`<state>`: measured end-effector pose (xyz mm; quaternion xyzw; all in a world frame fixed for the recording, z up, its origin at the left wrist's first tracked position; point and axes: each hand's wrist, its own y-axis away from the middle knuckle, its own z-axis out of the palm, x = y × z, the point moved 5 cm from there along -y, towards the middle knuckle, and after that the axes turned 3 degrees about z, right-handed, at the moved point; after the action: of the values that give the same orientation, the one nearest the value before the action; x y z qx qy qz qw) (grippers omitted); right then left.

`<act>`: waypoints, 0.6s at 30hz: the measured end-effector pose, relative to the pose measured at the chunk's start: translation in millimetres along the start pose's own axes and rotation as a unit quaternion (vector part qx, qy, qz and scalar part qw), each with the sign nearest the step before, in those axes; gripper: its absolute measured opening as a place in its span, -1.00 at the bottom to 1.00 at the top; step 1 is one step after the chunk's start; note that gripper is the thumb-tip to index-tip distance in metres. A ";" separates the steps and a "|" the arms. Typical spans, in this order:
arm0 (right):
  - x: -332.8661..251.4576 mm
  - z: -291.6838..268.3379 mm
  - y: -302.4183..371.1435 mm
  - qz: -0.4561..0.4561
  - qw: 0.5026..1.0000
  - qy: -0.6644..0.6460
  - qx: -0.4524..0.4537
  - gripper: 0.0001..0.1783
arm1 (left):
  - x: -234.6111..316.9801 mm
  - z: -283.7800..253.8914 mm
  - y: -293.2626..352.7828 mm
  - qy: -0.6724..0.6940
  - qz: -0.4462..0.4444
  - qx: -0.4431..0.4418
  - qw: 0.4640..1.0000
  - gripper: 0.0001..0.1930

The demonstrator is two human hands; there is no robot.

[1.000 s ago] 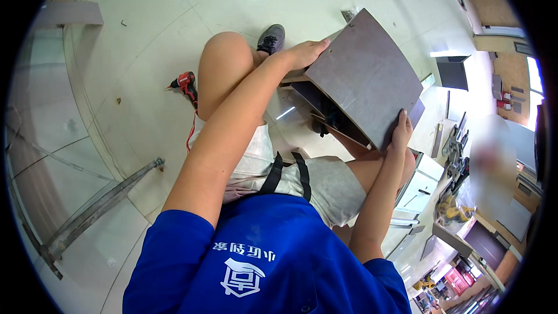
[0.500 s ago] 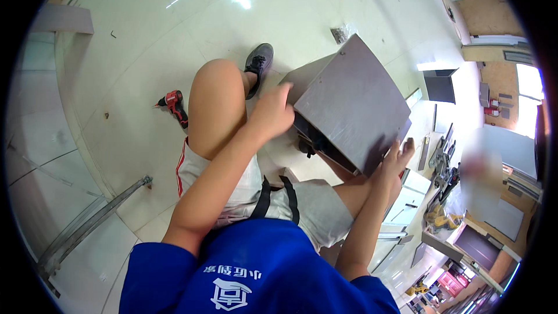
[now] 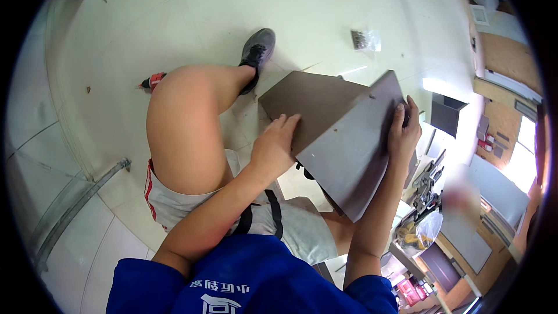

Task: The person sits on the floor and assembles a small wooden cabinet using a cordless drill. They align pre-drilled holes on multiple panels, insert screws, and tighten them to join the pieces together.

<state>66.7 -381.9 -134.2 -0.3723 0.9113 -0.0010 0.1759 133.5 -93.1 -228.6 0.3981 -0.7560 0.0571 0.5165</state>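
Note:
A grey-brown box made of flat panels stands tilted in front of me, one corner pointing up and right. My left hand presses against its left side, fingers lying along the panel and thumb near the front edge. Around the right edge wraps my right hand, its fingers partly hidden behind the panel. Between them the two hands hold the box. Its underside lies over my lower leg, and its inside is mostly hidden.
A red and black cordless drill lies on the floor left of my knee, partly covered by it. Beyond the box is a clear bag of small hardware. A metal bar stands at lower left; tools and boards crowd the right.
The box has turned and tilted, showing more of its left side panel. My right hand has moved up along the right edge, while my left hand has shifted slightly lower.

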 end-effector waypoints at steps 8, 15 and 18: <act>-4.0 9.9 0.8 0.022 0.999 0.000 0.023 -0.61 | -11.7 8.0 -13.8 -0.014 0.039 -0.057 0.998 -0.16; 0.3 6.3 -1.1 0.044 0.999 -0.025 0.014 -0.63 | -22.6 -16.9 -45.1 0.081 0.061 -0.181 0.978 -0.26; 1.1 4.6 -2.9 0.028 0.999 -0.030 0.022 -0.63 | -64.1 15.1 -131.4 0.071 -0.075 -0.177 0.979 -0.50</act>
<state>69.5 -384.1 -138.6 -0.3426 0.9155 -0.0052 0.2109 218.7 -154.7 -331.2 0.3509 -0.6838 -0.0884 0.6337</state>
